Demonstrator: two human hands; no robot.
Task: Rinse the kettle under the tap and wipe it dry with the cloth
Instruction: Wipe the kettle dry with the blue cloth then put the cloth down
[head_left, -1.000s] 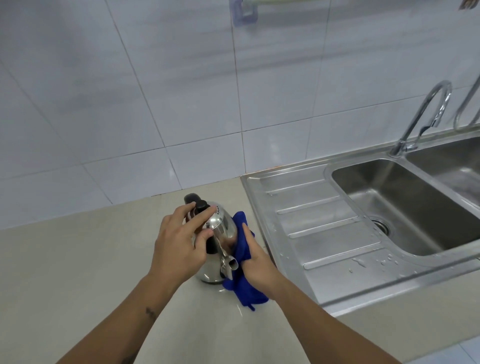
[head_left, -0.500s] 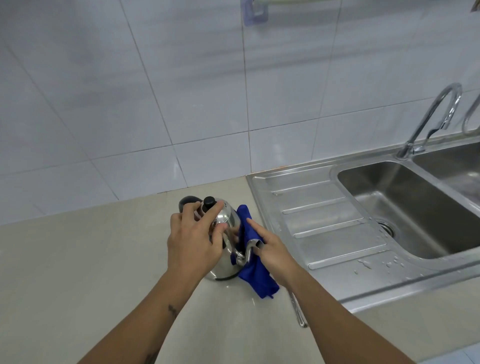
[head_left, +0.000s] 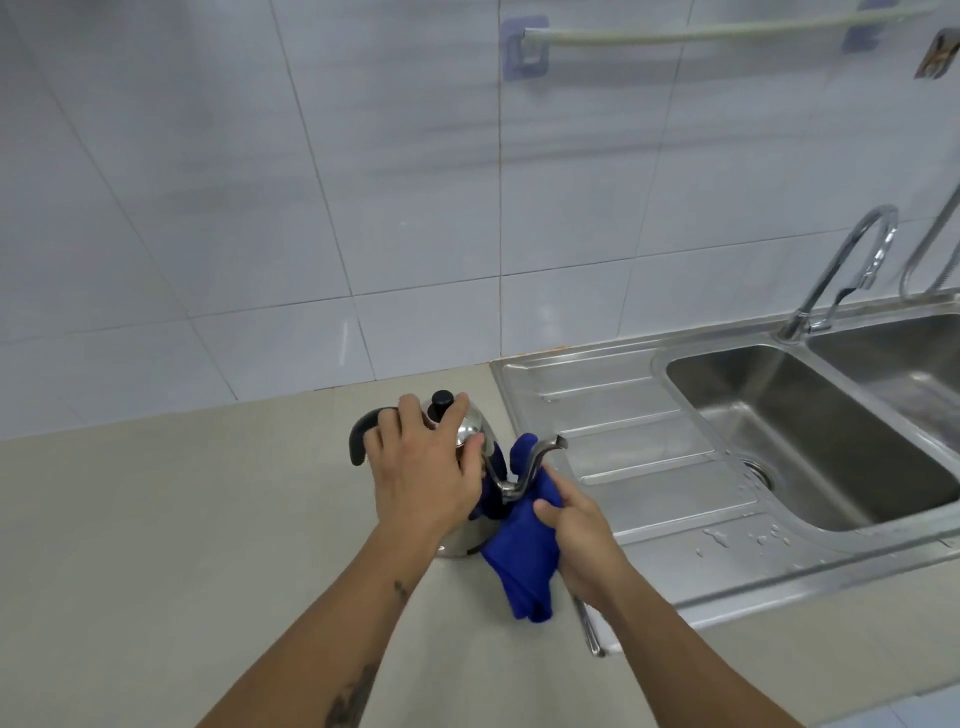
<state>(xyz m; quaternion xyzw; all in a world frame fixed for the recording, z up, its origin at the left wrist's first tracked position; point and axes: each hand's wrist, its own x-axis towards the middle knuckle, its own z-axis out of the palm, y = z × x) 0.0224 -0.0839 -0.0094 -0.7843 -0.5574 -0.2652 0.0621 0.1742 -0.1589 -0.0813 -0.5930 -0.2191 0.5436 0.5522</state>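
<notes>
Left hand (head_left: 423, 480) steadies kettle (head_left: 470, 434); right hand (head_left: 582, 535) presses cloth (head_left: 522, 556).

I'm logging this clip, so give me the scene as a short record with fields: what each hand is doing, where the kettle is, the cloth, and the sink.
left hand: resting on top of the kettle, steadying it
right hand: gripping the cloth, pressing it around the base of the spout
kettle: steel, upright on the counter, left of the sink
spout: curved, pointing toward the sink, tip bare
cloth: blue, bunched, lower end hanging to the counter
sink: steel, droplets on the drainboard
tap: no water visible
</notes>
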